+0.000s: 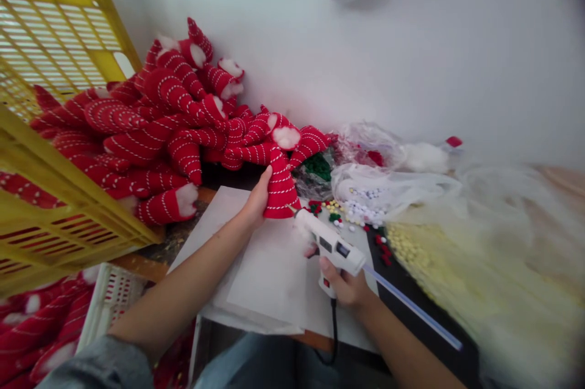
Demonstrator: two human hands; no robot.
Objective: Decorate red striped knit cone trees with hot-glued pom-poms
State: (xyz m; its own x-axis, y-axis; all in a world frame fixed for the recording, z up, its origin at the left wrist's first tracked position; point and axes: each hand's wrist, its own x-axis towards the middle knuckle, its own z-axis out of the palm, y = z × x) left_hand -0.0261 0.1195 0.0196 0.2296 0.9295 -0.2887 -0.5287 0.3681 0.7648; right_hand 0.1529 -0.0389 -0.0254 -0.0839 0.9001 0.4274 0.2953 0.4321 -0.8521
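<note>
Left hand (pixel 256 199) fingers clasp red striped cone hat (pixel 280 185); right hand (pixel 346 286) fingers grip glue gun (pixel 329 244), nozzle at hat's rim.

Left hand (pixel 256 199) holds a striped red cone (pixel 280 188); right hand (pixel 346 284) aims a glue gun (pixel 329 244) at it.

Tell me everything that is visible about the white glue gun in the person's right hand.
The white plastic glue gun is held by its grip in the right hand. A clear glue stick sticks out of its back, and a black cord hangs from the handle. Its body shows small dark markings. The nozzle points up-left and meets the lower edge of the red-and-white striped knitted cone, which the left hand holds.
</note>
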